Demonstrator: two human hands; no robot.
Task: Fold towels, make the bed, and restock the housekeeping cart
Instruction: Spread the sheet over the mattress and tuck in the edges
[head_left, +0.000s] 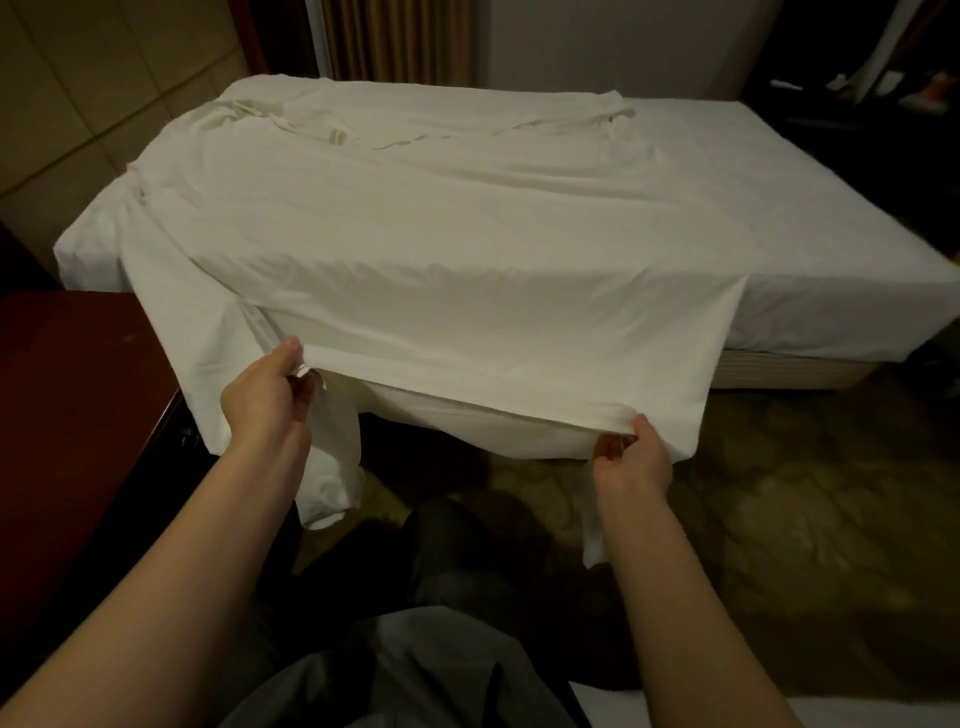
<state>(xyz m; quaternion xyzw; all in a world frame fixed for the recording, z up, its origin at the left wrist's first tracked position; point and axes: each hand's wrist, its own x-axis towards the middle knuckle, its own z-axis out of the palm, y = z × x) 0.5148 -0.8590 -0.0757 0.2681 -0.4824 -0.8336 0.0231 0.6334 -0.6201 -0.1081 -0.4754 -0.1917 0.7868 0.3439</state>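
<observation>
A loose white sheet (441, 249) lies spread and wrinkled over the bed (831, 291), which has a white fitted cover. The sheet's near edge is lifted off the mattress and hangs in the air toward me. My left hand (265, 400) grips that edge near its left end, fingers curled round the cloth. My right hand (631, 460) pinches the same edge near its right corner. Folds of the sheet dangle below both hands. The far end of the sheet is bunched near the head of the bed.
A dark red wooden cabinet (72, 415) stands at the left, close to the bed's corner. Patterned carpet (779, 493) covers the floor to the right. A brown curtain (400, 36) hangs behind the bed, and a dark shelf (857, 88) sits at the back right.
</observation>
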